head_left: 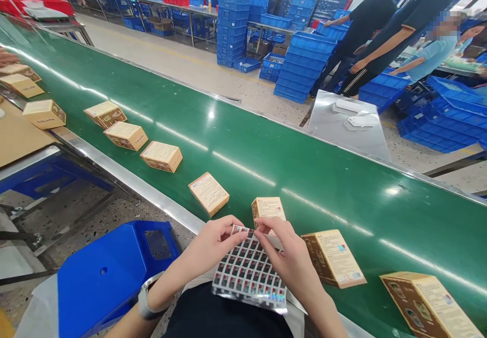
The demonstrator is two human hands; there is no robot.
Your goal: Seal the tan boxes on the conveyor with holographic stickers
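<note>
A sheet of small dark and red stickers (247, 272) hangs between my hands, above my lap at the belt's near edge. My left hand (218, 241) pinches its upper left corner between thumb and fingers. At the top edge, the fingers of my right hand (279, 244) are closed on the sheet as well. Just beyond my right hand, a tan and brown box (268, 207) rests on the green belt (236, 150), partly hidden by the fingers. Another box (209, 194) lies beyond my left hand, and one more box (335, 258) stands right of my right hand.
More boxes (162, 156) sit along the belt to the left, and one (431, 302) at the lower right. A blue stool (102, 277) stands at lower left. Across the belt are a metal plate (346, 130), stacked blue crates (304, 66) and several people.
</note>
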